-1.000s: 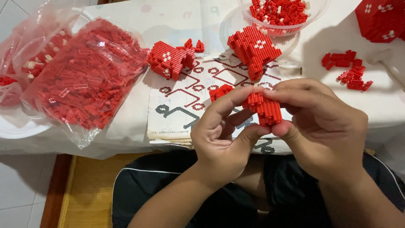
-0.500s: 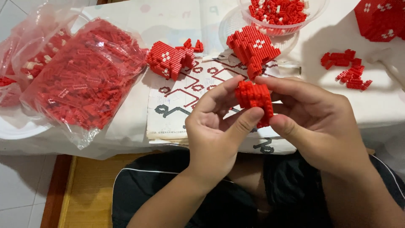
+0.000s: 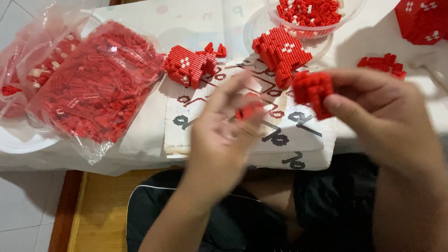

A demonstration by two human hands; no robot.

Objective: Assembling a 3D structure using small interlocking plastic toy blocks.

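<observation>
- Pinched between thumb and fingers, the right hand (image 3: 387, 116) has a firm grip on a small red brick block (image 3: 313, 91), held just right of the frame's centre, above the printed instruction sheet (image 3: 196, 126).
- Left hand (image 3: 224, 135) sits lower and to the left of that block, blurred; a tiny red piece (image 3: 248, 112) shows at its fingertips, though whether the grip is closed on it I cannot tell.
- Between piece and block lies a short gap; the block is up and to the right of the left fingertips.
- Both forearms rise from the bottom edge, hands angled toward each other over the surface (image 3: 140, 140).
- Nearby: a bag of loose red bricks (image 3: 93, 88) at left, two built red sections (image 3: 191, 65) near the top centre.
</observation>
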